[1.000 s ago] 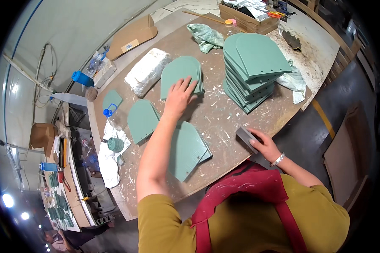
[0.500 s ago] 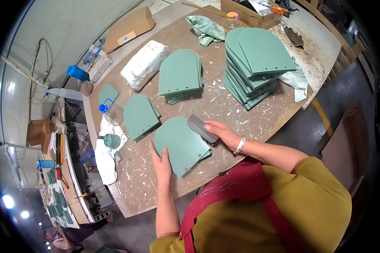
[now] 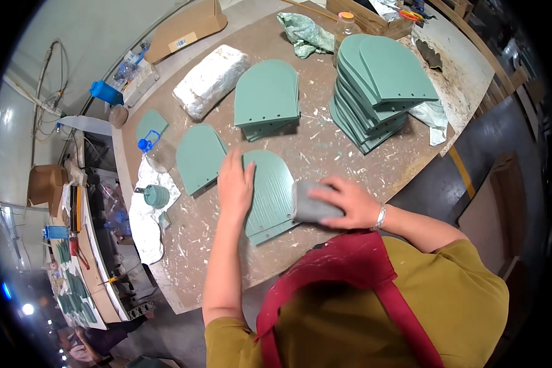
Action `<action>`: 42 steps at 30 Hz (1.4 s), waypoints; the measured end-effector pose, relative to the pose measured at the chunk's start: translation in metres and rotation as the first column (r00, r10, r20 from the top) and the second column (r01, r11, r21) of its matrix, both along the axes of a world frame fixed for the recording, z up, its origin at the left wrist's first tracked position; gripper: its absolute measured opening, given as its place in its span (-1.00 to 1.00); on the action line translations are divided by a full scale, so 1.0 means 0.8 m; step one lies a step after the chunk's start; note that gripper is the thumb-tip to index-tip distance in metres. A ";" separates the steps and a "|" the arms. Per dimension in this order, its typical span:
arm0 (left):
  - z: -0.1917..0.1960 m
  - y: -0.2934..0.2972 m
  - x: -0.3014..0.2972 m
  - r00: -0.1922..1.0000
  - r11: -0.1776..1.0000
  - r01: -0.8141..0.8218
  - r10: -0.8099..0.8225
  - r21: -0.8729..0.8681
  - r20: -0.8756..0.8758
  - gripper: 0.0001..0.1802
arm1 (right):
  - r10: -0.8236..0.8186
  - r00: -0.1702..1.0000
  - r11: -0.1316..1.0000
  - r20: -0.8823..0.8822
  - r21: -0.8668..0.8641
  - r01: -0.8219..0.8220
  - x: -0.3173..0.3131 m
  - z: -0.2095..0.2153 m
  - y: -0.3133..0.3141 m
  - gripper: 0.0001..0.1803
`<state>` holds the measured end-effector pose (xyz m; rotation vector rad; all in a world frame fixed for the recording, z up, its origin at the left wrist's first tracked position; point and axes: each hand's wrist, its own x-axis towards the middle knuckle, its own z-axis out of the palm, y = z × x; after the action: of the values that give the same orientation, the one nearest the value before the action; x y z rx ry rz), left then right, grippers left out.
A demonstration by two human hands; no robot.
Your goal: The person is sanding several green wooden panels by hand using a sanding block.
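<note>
A green round-topped panel (image 3: 268, 184) with a ridged sheen and small holes along its straight edge lies in front of me, on top of another panel whose edge shows below. My left hand (image 3: 234, 187) rests along its left edge, fingers stretched and thumb apart. At its right edge, my right hand (image 3: 349, 205) grips a grey sanding block (image 3: 313, 201), which touches the panel near its lower right corner. Just left of my left hand sit more green panels (image 3: 199, 159). Beyond lies a short stack of the same panels (image 3: 267, 95).
A tall stack of green panels (image 3: 389, 70) stands at the back right, beside a jar (image 3: 346, 27) and a crumpled cloth (image 3: 303, 34). A white wrapped bundle (image 3: 211, 80) lies at the back left. A blue-capped bottle (image 3: 153, 147) and a small green jar (image 3: 156, 196) stand at the left.
The sanding block has moved down along the panel's right edge with my right hand. My left hand has slid up the left edge, and the panel appears turned more upright.
</note>
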<state>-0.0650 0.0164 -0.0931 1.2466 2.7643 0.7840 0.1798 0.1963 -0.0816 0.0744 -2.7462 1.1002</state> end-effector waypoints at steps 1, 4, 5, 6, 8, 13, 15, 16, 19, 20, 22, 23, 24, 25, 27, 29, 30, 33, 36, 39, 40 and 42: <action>-0.008 0.004 0.000 1.000 0.999 0.007 -0.008 -0.039 -0.007 -0.48 | 0.074 0.996 0.993 -0.045 0.099 -0.069 -0.006 -0.001 -0.005 -0.32; -0.018 0.011 -0.003 0.999 0.999 0.033 -0.034 -0.041 -0.027 -0.54 | -0.003 0.985 0.979 -0.174 0.200 0.038 -0.054 -0.038 0.005 -0.34; -0.019 0.013 -0.004 0.999 0.999 0.043 -0.044 -0.033 -0.015 -0.55 | -0.125 0.982 0.986 -0.138 0.095 0.139 -0.082 -0.039 0.018 -0.35; -0.021 0.015 -0.002 0.999 0.998 0.052 -0.052 -0.031 -0.001 -0.56 | -0.243 0.966 0.970 -0.087 -0.009 0.243 -0.103 -0.046 0.030 -0.35; -0.021 0.013 -0.002 0.998 0.999 0.049 -0.050 -0.018 -0.023 -0.59 | -0.247 0.957 0.967 -0.148 0.016 0.253 -0.115 -0.024 0.039 -0.36; -0.020 0.009 -0.003 0.997 0.999 0.036 -0.034 0.024 -0.072 -0.59 | 0.162 0.962 0.967 -0.218 0.229 -0.111 -0.052 -0.016 0.000 -0.33; -0.022 0.008 -0.004 0.999 0.999 0.035 -0.035 -0.004 -0.038 -0.56 | -0.105 0.985 0.981 -0.139 0.147 0.126 -0.085 -0.024 0.012 -0.36; -0.016 0.008 0.000 0.992 0.999 0.037 -0.038 -0.005 -0.120 -0.54 | -0.242 0.965 0.961 -0.102 0.110 0.253 -0.101 -0.020 0.019 -0.37; 0.011 -0.006 0.037 0.984 0.996 0.074 -0.065 0.050 -0.164 -0.44 | -0.285 0.951 0.950 0.117 0.171 0.263 -0.101 0.026 0.023 -0.38; 0.007 -0.017 0.050 0.983 0.988 0.122 -0.107 0.097 -0.149 -0.43 | -0.300 0.939 0.946 0.167 0.177 0.270 -0.096 0.030 0.025 -0.37; 0.003 -0.036 0.090 0.960 0.958 0.277 -0.274 -0.071 0.050 -0.39 | -0.296 0.943 0.939 0.149 0.227 0.259 -0.093 0.024 0.025 -0.36; -0.012 -0.044 0.119 0.933 0.946 0.308 -0.322 -0.106 -0.163 -0.36 | -0.306 0.933 0.937 0.187 0.232 0.261 -0.099 0.023 0.019 -0.38; -0.012 -0.047 0.129 0.929 0.944 0.316 -0.328 -0.095 -0.171 -0.36 | -0.316 0.925 0.935 0.212 0.236 0.266 -0.112 0.030 0.008 -0.40; -0.014 -0.046 0.130 0.924 0.940 0.330 -0.340 -0.083 -0.174 -0.36 | -0.296 0.942 0.930 0.158 0.272 0.247 -0.130 0.032 0.001 -0.41; -0.019 -0.048 0.129 0.912 0.927 0.366 -0.374 -0.077 -0.170 -0.37 | -0.246 0.967 0.915 0.061 0.345 0.211 -0.179 0.025 -0.016 -0.42; -0.018 -0.045 0.125 0.891 0.908 0.410 -0.418 -0.081 -0.175 -0.38 | -0.121 0.992 0.887 -0.036 0.444 0.124 -0.225 0.020 -0.041 -0.48; -0.018 -0.046 0.124 0.898 0.909 0.411 -0.417 -0.073 -0.139 -0.39 | -0.030 0.998 0.857 -0.052 0.513 0.052 -0.241 0.015 -0.058 -0.51; -0.038 -0.059 0.131 0.947 0.950 0.312 -0.313 -0.030 -0.078 -0.40 | 0.422 0.899 0.715 0.119 0.566 -0.410 -0.224 0.042 -0.128 -0.53; -0.056 -0.051 0.141 0.945 0.954 0.299 -0.296 0.000 -0.141 -0.36 | 0.584 0.783 0.677 0.212 0.405 -0.615 -0.223 0.047 -0.111 -0.51; -0.027 -0.045 0.146 0.911 0.945 0.324 -0.323 -0.041 -0.255 -0.37 | 0.289 0.920 0.748 0.265 0.537 -0.390 -0.257 0.062 -0.084 -0.51; -0.024 -0.046 0.143 0.913 0.947 0.318 -0.319 -0.047 -0.254 -0.37 | 0.282 0.942 0.768 0.185 0.544 -0.337 -0.265 0.064 -0.081 -0.51; -0.028 -0.050 0.144 0.934 0.952 0.305 -0.299 -0.002 -0.196 -0.41 | 0.487 0.853 0.633 0.186 0.597 -0.492 -0.251 0.055 -0.087 -0.46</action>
<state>0.0504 -0.0235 -0.1152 1.7872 2.6053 0.7114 -0.0210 0.1264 -0.0376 0.9668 -3.0469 0.1696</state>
